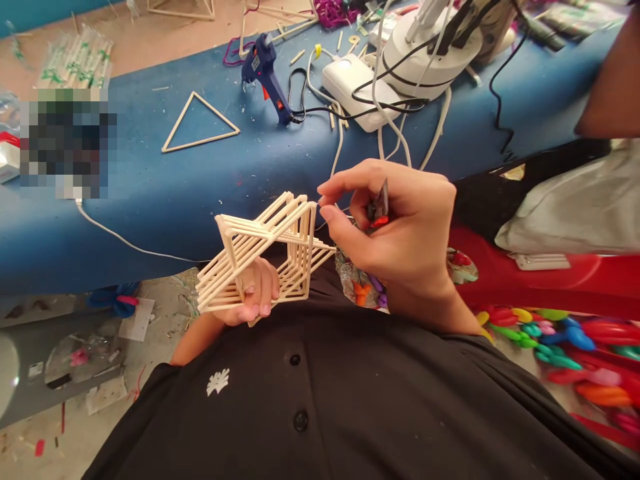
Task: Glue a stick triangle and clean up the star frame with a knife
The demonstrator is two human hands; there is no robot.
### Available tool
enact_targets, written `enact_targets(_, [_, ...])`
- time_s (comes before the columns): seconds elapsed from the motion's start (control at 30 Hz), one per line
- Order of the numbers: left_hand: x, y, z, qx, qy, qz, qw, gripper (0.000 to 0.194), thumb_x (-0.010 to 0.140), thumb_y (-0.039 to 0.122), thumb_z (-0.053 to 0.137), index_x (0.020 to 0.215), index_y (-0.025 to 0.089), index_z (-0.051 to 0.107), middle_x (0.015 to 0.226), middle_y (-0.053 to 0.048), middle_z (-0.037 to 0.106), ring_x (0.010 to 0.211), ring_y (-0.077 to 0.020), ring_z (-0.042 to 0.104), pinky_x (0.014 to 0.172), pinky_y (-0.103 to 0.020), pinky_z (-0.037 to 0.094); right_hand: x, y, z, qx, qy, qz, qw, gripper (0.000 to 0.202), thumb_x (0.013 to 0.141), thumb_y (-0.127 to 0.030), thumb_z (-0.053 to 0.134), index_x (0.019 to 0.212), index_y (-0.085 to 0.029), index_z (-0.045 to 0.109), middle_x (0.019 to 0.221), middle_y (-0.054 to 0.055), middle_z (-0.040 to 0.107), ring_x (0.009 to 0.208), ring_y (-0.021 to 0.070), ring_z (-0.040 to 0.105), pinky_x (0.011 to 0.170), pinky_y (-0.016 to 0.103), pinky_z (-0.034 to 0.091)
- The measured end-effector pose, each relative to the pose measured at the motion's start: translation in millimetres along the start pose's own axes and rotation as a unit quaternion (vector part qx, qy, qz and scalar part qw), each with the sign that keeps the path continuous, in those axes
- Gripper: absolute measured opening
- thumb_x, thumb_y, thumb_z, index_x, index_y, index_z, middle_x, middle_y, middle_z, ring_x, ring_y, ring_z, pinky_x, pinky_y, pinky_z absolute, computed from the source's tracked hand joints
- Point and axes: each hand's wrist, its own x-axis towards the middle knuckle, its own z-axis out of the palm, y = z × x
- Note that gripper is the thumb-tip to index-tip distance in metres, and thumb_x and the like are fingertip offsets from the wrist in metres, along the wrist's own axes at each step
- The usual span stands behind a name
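My left hand (257,290) holds a stack of joined wooden stick triangles (270,233) from below, in front of my chest, its fingers wrapped round the lower sticks. Just right of the stack is my right hand (395,220), with a small dark tool with a red part (380,208) gripped in its curled fingers. Thumb and forefinger nearly meet close to the stack's upper right corner; whether anything tiny is between them cannot be made out. A single stick triangle (200,123) lies flat on the blue table (145,173). Beyond it is a blue glue gun (269,77).
A white power box (360,90) with tangled cables and a white round base (430,53) stand at the back. Bagged sticks (75,60) lie back left. A white cable (130,245) crosses the table's left. Coloured balloons (575,340) are at the lower right.
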Motion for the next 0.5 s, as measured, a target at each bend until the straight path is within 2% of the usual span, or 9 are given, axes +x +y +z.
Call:
enact_targets(0.2, [0, 2, 1.6, 0.067, 0.0, -0.012, 0.998, 0.019, 0.095, 0.036, 0.077, 0.105, 0.031, 0.062, 0.047, 0.014, 0.055, 0.034, -0.0089, 0.056, 0.054, -0.024, 0.05, 0, 5, 6, -0.082, 0.007, -0.013, 0.997, 0.018, 0.096, -0.033, 0.066, 0.088, -0.027, 0.081, 0.068, 0.002, 0.071, 0.061, 0.0174, 0.062, 0.062, 0.036, 0.051])
enact_targets(0.4, [-5, 1, 12.6, 0.094, 0.069, -0.044, 0.992, 0.019, 0.091, 0.029, 0.082, 0.098, 0.026, 0.064, 0.057, 0.006, 0.064, 0.05, -0.0142, 0.068, 0.06, -0.026, 0.055, -1, 13, 11, -0.14, 0.013, -0.032, 0.989, 0.021, 0.095, -0.029, 0.064, 0.078, -0.027, 0.076, 0.076, 0.003, 0.077, 0.067, 0.0193, 0.067, 0.067, 0.038, 0.05])
enact_targets(0.5, [-8, 1, 15.2, 0.09, 0.102, -0.072, 0.988, 0.025, 0.086, 0.031, 0.088, 0.093, 0.025, 0.065, 0.059, 0.005, 0.066, 0.052, -0.0144, 0.069, 0.061, -0.026, 0.057, 1, 18, 14, -0.166, -0.001, -0.023, 0.986, 0.014, 0.089, -0.029, 0.068, 0.076, -0.028, 0.074, 0.075, 0.003, 0.076, 0.066, 0.0199, 0.065, 0.067, 0.038, 0.049])
